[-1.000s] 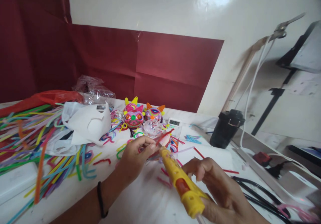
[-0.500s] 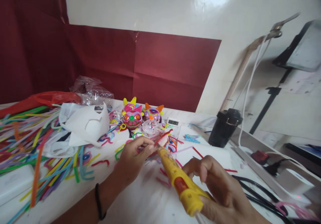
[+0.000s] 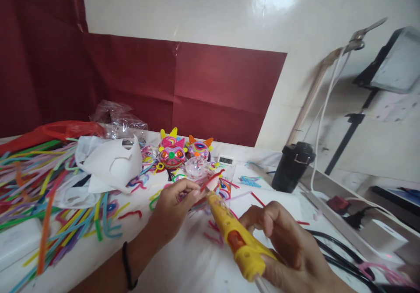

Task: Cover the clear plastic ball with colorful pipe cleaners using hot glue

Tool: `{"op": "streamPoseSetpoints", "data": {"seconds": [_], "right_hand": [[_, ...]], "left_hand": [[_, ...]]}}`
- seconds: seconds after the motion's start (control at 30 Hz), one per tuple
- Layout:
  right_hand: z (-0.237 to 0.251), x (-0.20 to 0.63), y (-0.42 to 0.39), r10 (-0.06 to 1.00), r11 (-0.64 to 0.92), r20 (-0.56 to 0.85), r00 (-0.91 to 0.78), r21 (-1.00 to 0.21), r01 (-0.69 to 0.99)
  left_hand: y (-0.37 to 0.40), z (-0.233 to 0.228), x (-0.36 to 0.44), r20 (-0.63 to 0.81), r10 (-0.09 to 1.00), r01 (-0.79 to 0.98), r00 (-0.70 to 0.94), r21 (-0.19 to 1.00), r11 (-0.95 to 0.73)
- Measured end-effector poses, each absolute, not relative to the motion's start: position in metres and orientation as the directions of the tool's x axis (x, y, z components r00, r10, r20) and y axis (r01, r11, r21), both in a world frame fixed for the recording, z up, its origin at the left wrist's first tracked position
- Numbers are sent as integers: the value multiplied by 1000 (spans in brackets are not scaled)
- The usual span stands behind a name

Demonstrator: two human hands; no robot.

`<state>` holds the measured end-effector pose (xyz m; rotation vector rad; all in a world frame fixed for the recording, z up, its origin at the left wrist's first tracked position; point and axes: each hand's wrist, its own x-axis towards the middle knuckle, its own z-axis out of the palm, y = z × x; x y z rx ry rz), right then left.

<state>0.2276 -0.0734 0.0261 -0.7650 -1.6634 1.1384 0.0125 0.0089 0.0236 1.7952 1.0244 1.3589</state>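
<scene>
A white table (image 3: pixel 183 266) is covered along its left edge by a wide heap of coloured strips (image 3: pixel 36 183), kept loose there within reach. A white mask blank (image 3: pixel 111 164) is laid on that heap, and two finished decorated masks (image 3: pixel 183 153) are stood near the far edge, out of the working area. A black cup (image 3: pixel 293 167) is set toward the right edge beside trailing cables.

Near the middle of the table, a yellow glue gun (image 3: pixel 234 236) is gripped in the right hand (image 3: pixel 288 245), fingers wrapped around its handle, with the nozzle angled up toward a red strip (image 3: pixel 211 180). That strip is pinched between thumb and fingertips of the left hand (image 3: pixel 173 207), so that its end is presented just at the nozzle, above a transparent piece being decorated.

Compared with a second ago, the gun and both hands are seen slightly lower and nearer the left, while the strip remains pinched at the nozzle.
</scene>
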Motion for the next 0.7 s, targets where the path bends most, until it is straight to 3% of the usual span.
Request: {"op": "streamPoseSetpoints", "data": {"seconds": [0.7], "right_hand": [[32,227,-74,889,356,344,-304,-934,-14]], "left_hand": [[11,21,11,450,877,241,167,844,-479]]}}
